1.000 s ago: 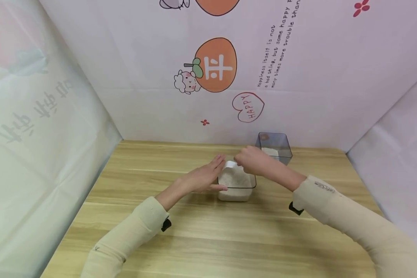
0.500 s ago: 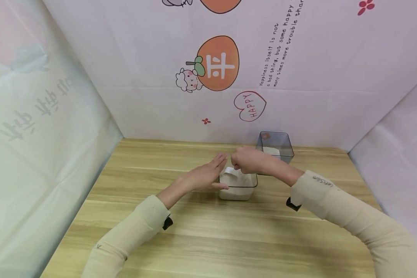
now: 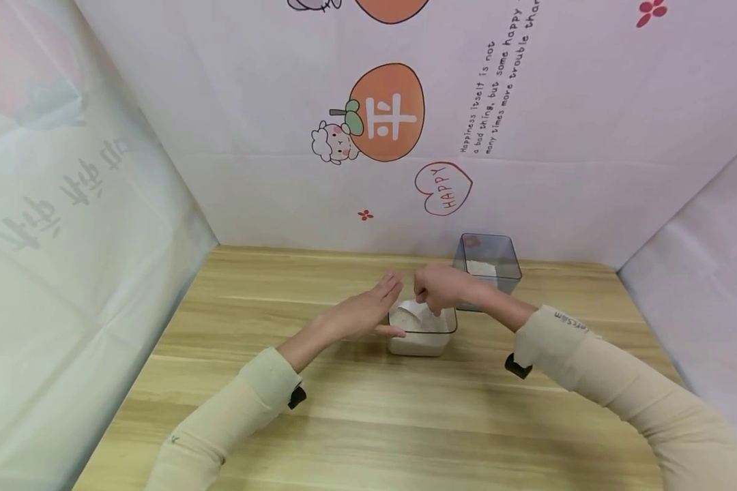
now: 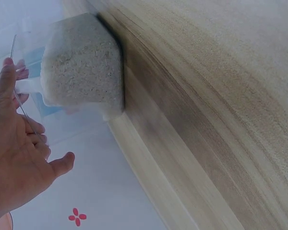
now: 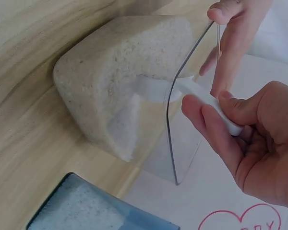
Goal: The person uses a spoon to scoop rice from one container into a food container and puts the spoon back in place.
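A clear square container (image 3: 426, 333) part full of rice (image 5: 110, 62) stands on the wooden table. My right hand (image 3: 445, 286) is over it, thumb and curled fingers gripping the handle of a white scoop (image 5: 201, 93). The scoop's far end dips into the rice, partly hidden by it. On the container's left side rests my left hand (image 3: 359, 314), its fingers mostly straight along the rim and the thumb over the front corner. The left wrist view shows the left hand (image 4: 19, 139) right at the thin rim.
Behind and to the right stands a bluish see-through bin (image 3: 506, 254) with some white grain inside, close to the right forearm. A printed white sheet (image 3: 270, 198) rises at the table's back edge. Pale side sheets flank the wooden table (image 3: 368, 423).
My right hand has shifted slightly, and the scoop has gone lower, from near the container's far rim down into the rice. The left hand stays at the rim.
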The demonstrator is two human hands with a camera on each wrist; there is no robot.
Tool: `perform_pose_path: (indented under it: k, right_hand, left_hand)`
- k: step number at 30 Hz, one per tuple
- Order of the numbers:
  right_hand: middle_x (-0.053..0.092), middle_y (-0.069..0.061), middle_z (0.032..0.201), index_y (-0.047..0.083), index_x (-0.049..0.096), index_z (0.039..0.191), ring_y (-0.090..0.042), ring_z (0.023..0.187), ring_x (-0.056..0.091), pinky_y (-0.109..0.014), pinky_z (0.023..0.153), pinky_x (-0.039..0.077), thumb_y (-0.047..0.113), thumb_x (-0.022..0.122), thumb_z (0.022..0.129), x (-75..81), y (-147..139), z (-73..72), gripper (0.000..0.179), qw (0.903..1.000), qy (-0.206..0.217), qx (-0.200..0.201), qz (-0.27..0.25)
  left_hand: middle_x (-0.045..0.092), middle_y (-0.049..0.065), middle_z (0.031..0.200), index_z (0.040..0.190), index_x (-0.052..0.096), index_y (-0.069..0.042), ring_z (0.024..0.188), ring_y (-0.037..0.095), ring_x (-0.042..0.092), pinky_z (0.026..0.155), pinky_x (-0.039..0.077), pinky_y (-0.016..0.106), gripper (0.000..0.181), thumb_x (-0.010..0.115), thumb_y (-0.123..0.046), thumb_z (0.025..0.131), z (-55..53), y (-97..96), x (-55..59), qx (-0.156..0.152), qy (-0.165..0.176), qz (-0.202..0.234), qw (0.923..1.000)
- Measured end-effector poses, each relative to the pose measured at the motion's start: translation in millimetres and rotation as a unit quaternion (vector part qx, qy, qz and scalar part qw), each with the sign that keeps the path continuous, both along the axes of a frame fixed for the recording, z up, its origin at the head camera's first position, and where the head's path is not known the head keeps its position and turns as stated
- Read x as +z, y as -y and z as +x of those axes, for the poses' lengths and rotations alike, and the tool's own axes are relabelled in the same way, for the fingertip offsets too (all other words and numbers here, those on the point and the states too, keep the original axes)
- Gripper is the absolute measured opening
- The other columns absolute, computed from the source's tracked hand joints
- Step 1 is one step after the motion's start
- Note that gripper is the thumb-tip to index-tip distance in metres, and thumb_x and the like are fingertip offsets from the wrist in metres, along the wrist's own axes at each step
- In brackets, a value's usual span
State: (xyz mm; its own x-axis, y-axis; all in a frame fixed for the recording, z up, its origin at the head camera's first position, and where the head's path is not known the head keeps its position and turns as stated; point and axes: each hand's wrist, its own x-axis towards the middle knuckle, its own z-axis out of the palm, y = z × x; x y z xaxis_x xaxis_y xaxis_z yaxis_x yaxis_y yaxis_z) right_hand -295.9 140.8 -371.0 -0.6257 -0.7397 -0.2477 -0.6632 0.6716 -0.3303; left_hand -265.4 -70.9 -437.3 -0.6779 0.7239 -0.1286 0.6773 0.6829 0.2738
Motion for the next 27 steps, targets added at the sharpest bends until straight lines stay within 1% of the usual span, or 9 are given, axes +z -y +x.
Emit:
perform_pose_path:
  k: [2, 3, 5, 8, 13, 17, 20, 23, 27]
  right_hand:
    - [0.044, 0.007, 0.044, 0.02, 0.036, 0.05, -0.004, 0.043, 0.049, -0.016, 0.046, 0.027, -0.006, 0.06, 0.09, -2.0, -5, -2.7, 0.054, 0.9994, 0.03, -0.017, -0.011]
    - [0.046, 0.003, 0.044, 0.02, 0.033, 0.051, -0.006, 0.044, 0.054, -0.016, 0.046, 0.028, -0.006, 0.059, 0.091, -2.6, -7, -3.9, 0.055, 0.9984, 0.048, -0.025, -0.019]
    - [0.057, -0.004, 0.046, 0.019, 0.033, 0.049, -0.014, 0.05, 0.067, -0.016, 0.047, 0.03, -0.004, 0.057, 0.094, -3.4, -13, -5.6, 0.056, 0.9958, 0.075, -0.04, -0.034]
    - [0.067, -0.01, 0.055, 0.014, 0.042, 0.049, -0.019, 0.059, 0.073, -0.017, 0.051, 0.043, -0.001, 0.055, 0.096, -4.5, -20, -6.4, 0.051, 0.9904, 0.11, -0.067, -0.05]
    - [0.073, -0.009, 0.064, 0.007, 0.057, 0.057, -0.017, 0.064, 0.075, -0.023, 0.067, 0.057, 0.001, 0.056, 0.097, -9.5, -22, -4.4, 0.04, 0.9803, 0.141, -0.124, -0.061]
    - [0.073, -0.012, 0.066, -0.001, 0.065, 0.064, -0.02, 0.068, 0.076, -0.028, 0.072, 0.061, 0.0, 0.054, 0.097, -13.9, -21, -1.7, 0.035, 0.9662, 0.172, -0.166, -0.096]
    - [0.074, -0.017, 0.073, -0.009, 0.073, 0.08, -0.019, 0.069, 0.076, -0.028, 0.072, 0.061, -0.001, 0.054, 0.098, -18.5, -25, -0.2, 0.028, 0.9485, 0.211, -0.202, -0.123]
    - [0.075, -0.016, 0.08, -0.014, 0.073, 0.098, -0.014, 0.068, 0.075, -0.026, 0.071, 0.061, 0.0, 0.052, 0.1, -22.6, -33, 0.4, 0.025, 0.9314, 0.243, -0.23, -0.144]
    - [0.074, -0.009, 0.079, -0.018, 0.069, 0.104, -0.006, 0.066, 0.07, -0.021, 0.068, 0.058, 0.001, 0.049, 0.102, -25.1, -46, 1.2, 0.028, 0.9217, 0.265, -0.232, -0.163]
  left_hand:
    - [-0.01, 0.011, 0.168, 0.16, 0.002, -0.003, 0.157, 0.026, -0.005, 0.124, 0.025, 0.038, 0.102, 0.048, -0.066, 0.094, -0.1, -0.8, -0.8, -0.002, -0.002, 0.004, 1.0]
    - [-0.01, 0.011, 0.168, 0.16, 0.002, -0.003, 0.157, 0.026, -0.005, 0.124, 0.025, 0.038, 0.102, 0.048, -0.066, 0.094, -0.2, -1.2, -1.3, -0.003, -0.004, 0.004, 1.0]
    - [-0.01, 0.011, 0.168, 0.159, 0.002, -0.002, 0.157, 0.026, -0.004, 0.124, 0.025, 0.038, 0.102, 0.047, -0.067, 0.094, -0.4, -1.6, -2.3, -0.005, -0.007, 0.005, 1.0]
    - [-0.009, 0.011, 0.168, 0.16, 0.003, -0.002, 0.157, 0.027, -0.003, 0.123, 0.026, 0.038, 0.103, 0.047, -0.067, 0.094, -0.4, -1.6, -2.5, -0.003, -0.008, 0.007, 0.9999]
    - [-0.011, 0.01, 0.168, 0.16, 0.002, -0.003, 0.157, 0.024, -0.005, 0.123, 0.026, 0.037, 0.103, 0.047, -0.067, 0.093, -0.9, -0.6, -1.4, 0.005, -0.006, 0.005, 1.0]
    - [-0.012, 0.008, 0.168, 0.16, 0.002, -0.004, 0.156, 0.022, -0.007, 0.124, 0.025, 0.036, 0.103, 0.047, -0.068, 0.093, -1.2, 1.1, 0.2, 0.009, -0.006, 0.001, 0.9999]
    - [-0.011, 0.009, 0.168, 0.16, 0.002, -0.003, 0.157, 0.023, -0.007, 0.124, 0.023, 0.037, 0.103, 0.048, -0.067, 0.093, -1.0, 1.7, 0.2, 0.008, -0.001, 0.007, 0.9999]
    - [-0.012, 0.009, 0.168, 0.16, 0.002, -0.002, 0.157, 0.024, -0.008, 0.125, 0.02, 0.038, 0.104, 0.048, -0.067, 0.093, -0.6, 1.6, -0.3, 0.006, 0.004, 0.013, 0.9999]
    - [-0.014, 0.009, 0.167, 0.16, -0.001, -0.003, 0.156, 0.024, -0.009, 0.125, 0.019, 0.038, 0.104, 0.047, -0.068, 0.094, -0.4, 0.5, -1.1, 0.004, 0.007, 0.011, 0.9999]
